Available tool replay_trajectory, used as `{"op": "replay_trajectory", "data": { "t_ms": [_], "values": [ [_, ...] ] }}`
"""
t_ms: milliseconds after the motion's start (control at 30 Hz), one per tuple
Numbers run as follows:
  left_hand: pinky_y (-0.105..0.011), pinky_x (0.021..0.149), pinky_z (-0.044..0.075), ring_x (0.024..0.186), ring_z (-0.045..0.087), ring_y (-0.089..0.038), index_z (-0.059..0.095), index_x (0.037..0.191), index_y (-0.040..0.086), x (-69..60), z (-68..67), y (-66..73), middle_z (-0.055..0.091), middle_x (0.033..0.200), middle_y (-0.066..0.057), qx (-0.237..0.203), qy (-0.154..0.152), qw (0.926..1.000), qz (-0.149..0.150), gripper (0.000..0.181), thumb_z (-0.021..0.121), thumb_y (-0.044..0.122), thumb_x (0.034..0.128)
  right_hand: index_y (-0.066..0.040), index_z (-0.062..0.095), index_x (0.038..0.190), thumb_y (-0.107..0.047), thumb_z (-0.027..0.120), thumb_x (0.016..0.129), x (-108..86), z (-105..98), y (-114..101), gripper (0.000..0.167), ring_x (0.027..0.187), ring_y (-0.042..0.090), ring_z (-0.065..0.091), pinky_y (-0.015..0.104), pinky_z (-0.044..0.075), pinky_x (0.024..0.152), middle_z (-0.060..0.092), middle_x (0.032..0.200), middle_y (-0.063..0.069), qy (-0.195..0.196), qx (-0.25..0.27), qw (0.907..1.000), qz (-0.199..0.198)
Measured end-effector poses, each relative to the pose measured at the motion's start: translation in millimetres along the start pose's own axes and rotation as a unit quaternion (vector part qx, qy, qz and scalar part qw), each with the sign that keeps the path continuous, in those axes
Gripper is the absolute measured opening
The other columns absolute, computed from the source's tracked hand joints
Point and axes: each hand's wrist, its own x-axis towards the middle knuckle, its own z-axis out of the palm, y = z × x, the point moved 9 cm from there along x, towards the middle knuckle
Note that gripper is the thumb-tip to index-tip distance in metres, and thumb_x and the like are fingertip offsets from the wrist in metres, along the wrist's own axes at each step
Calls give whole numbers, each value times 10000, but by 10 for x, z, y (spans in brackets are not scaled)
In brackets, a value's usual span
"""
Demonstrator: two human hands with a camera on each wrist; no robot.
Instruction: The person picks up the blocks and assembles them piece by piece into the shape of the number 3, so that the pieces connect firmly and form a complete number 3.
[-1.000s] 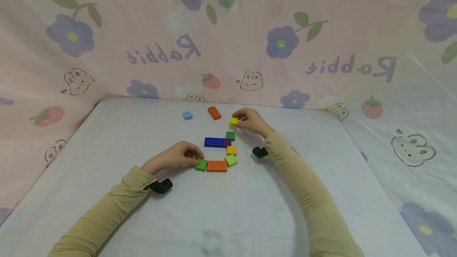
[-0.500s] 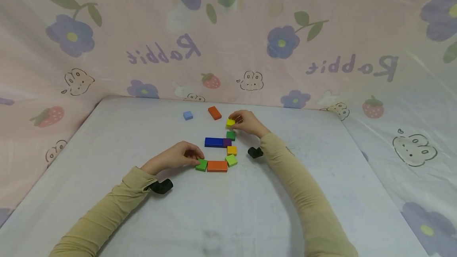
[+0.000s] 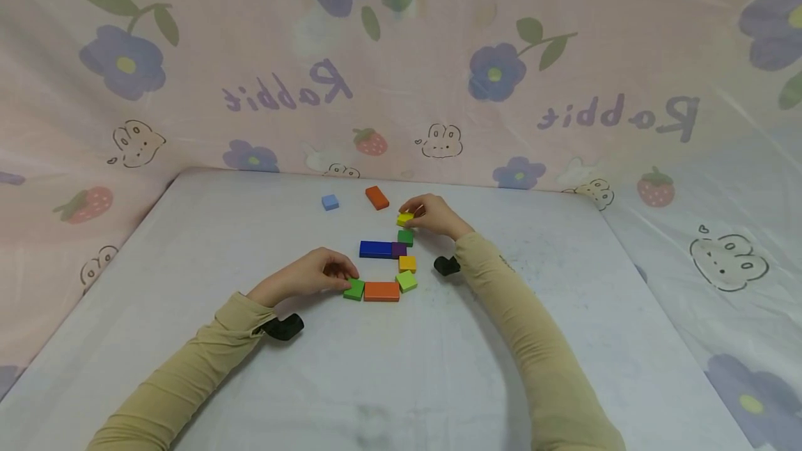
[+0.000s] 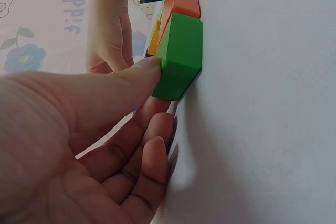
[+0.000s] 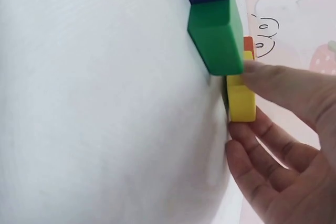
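In the head view my left hand point(image 3: 305, 273) holds a bright green block point(image 3: 354, 289) between thumb and fingers, at the near left end of a row of blocks. That block lies beside a long orange block point(image 3: 381, 291). A lime block point(image 3: 406, 281), an amber block point(image 3: 407, 264), a purple block point(image 3: 399, 250) and a darker green block point(image 3: 405, 237) run away from there, with a long blue block point(image 3: 375, 250) left of the purple one. My right hand point(image 3: 436, 216) pinches a yellow block point(image 5: 243, 103) just beyond the darker green block.
At the back of the white table point(image 3: 250, 395) lie a light blue block point(image 3: 330, 202) and an orange-red block point(image 3: 377, 198), left of my right hand. A patterned curtain point(image 3: 401, 75) rises behind the table's far edge. Each wrist carries a black camera point(image 3: 283, 327).
My right hand has moved the yellow block left and nearer, toward the darker green block. The left hand and the other blocks have stayed put.
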Motion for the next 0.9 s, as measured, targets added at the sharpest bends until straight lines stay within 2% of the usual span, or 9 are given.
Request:
{"op": "replay_trajectory", "data": {
  "t_ms": [200, 567, 900],
  "values": [
    [-260, 694, 458, 793, 537, -190, 692, 1023, 44, -1, 6, 5, 624, 862, -18, -27, -13, 10000, 12, 158, 697, 55, 866, -88, 678, 1180, -150, 722, 866, 3, 10, 18, 323, 988, 222, 554, 322, 469, 841, 631, 1088, 64, -41, 61, 10000, 40],
    [-262, 693, 457, 786, 538, -188, 692, 1018, 49, 1, -4, 18, 622, 856, -9, 60, 1, 10000, 64, 154, 700, 61, 865, -92, 691, 1162, -114, 631, 930, -14, -12, -5, 241, 1027, 232, 560, 340, 462, 881, 644, 1126, 71, 15, 65, 10000, -37],
    [-267, 699, 460, 791, 541, -189, 693, 1021, 56, 9, -3, 9, 623, 860, -9, 64, -7, 10000, 8, 154, 697, 66, 868, -88, 673, 1192, -85, 606, 942, -12, 35, -34, 259, 1045, 231, 556, 339, 449, 917, 634, 1161, 72, -168, 140, 9996, -176]
  ]
}}
